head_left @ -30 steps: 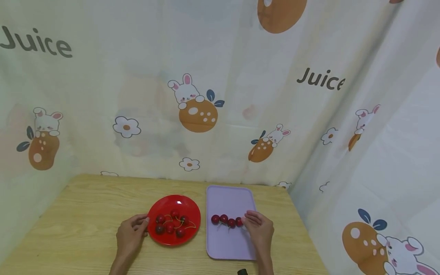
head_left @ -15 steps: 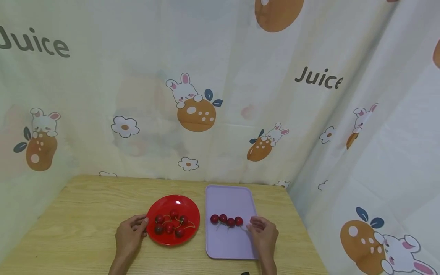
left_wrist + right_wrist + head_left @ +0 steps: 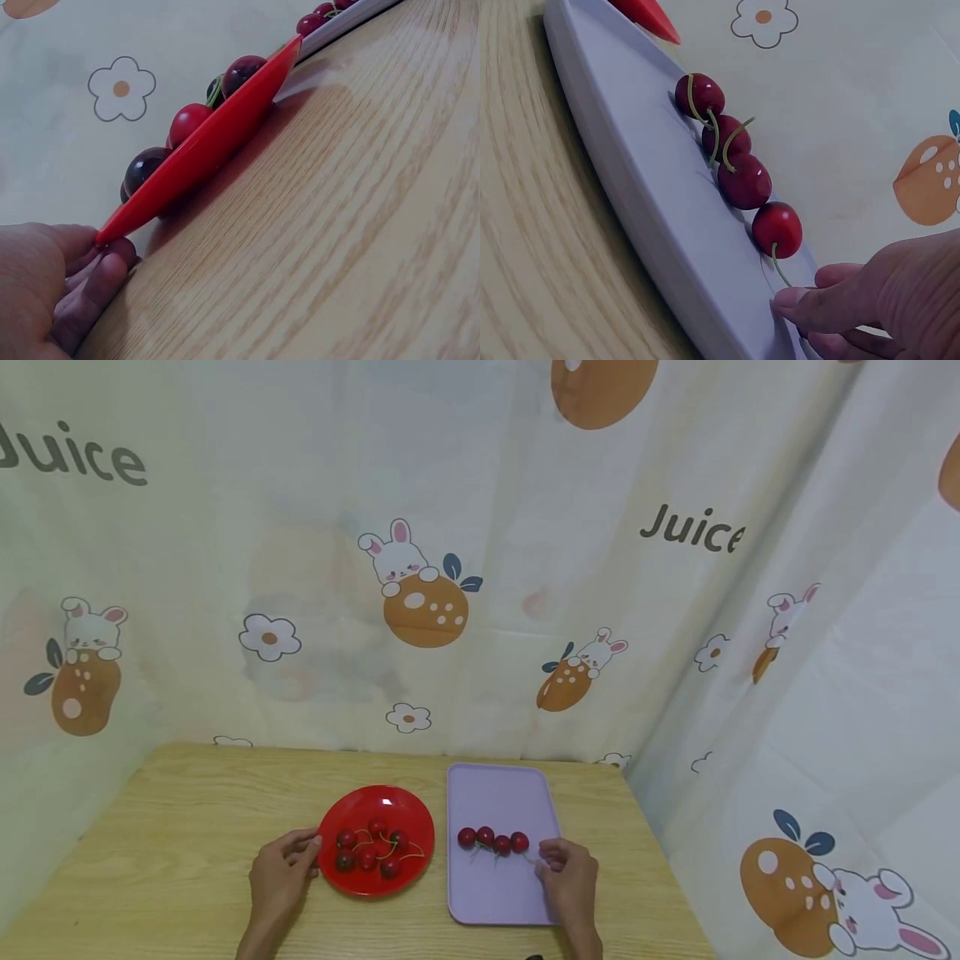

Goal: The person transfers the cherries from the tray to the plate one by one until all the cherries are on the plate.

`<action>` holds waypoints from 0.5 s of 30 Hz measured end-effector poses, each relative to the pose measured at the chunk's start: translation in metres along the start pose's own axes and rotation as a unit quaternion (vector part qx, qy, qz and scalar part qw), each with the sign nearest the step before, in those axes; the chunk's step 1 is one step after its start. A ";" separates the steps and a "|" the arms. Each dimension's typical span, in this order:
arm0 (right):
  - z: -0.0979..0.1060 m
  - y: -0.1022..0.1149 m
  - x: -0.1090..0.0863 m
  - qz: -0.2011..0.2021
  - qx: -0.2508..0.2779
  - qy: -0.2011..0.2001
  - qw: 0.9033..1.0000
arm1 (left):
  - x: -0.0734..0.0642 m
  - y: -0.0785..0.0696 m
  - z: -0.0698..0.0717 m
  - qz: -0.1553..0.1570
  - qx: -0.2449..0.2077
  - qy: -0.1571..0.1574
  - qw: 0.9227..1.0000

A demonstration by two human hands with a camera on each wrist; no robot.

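My left hand pinches the left rim of a red plate, thumb on top and fingers curled below. Several dark red cherries with green stems lie on this plate. On a lilac tray to its right, several more cherries form a crosswise row. My right hand is over the tray's right edge. In the right wrist view, its thumb and forefinger meet at the end of the stem of the row's rightmost cherry, which rests on the tray.
Plate and tray stand side by side on a wood-grain table, a narrow gap between them. A printed curtain hangs behind and along both sides. A small dark object shows at the bottom edge of the head view.
My right hand drew back from the rightmost cherry to the right, then came slightly left to its stem end. The left hand keeps its grip on the plate. The head view shifted slightly.
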State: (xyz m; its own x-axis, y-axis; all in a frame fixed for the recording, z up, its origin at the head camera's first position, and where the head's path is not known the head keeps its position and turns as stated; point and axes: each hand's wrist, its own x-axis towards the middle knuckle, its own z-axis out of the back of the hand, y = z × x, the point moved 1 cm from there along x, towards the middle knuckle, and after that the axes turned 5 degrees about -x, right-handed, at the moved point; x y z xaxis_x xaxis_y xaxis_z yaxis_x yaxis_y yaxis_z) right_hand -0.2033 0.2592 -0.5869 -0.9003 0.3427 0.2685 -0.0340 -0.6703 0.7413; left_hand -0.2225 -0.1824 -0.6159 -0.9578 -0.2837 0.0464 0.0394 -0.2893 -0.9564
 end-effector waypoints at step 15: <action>-0.002 -0.004 0.000 0.016 -0.007 -0.018 1.000 | -0.003 -0.002 0.001 -0.004 -0.017 0.003 1.000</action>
State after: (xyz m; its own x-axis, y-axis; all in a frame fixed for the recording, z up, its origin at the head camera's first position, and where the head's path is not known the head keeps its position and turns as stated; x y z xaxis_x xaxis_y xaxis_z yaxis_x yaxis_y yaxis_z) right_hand -0.2036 0.2602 -0.5907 -0.8849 0.3442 0.3137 -0.0119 -0.6900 0.7237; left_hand -0.2197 -0.1824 -0.6142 -0.9595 -0.2767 0.0532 0.0218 -0.2610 -0.9651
